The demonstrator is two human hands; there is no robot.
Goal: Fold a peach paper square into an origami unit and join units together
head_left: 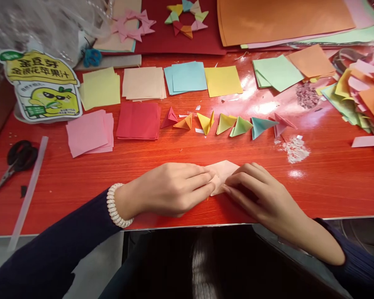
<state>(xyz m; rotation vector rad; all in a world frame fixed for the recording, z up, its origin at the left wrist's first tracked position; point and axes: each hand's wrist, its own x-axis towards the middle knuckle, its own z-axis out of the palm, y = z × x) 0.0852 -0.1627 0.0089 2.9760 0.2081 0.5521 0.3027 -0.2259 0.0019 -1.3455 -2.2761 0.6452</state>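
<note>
A pale pink sheet of folding paper (225, 169), partly folded, lies near the front edge of the table between my hands. My left hand (174, 189), fingers together, holds its left side down against the wood. At the right side, my right hand (260, 191) pinches the paper's edge between thumb and fingers. Part of the fold is hidden under my fingers. Beyond my hands runs a row of small folded paper pieces, among them a red one (170, 118), a yellow one (206, 122) and a blue one (262, 126).
Behind stand stacks of square paper, such as red (138, 120), pink (89, 132) and blue (187, 78). Scissors (20, 155) and a translucent strip (29, 193) lie left, near a juice pouch (43, 87). Paper scraps (366, 91) pile up right. Two folded rings (187, 33) lie at the back.
</note>
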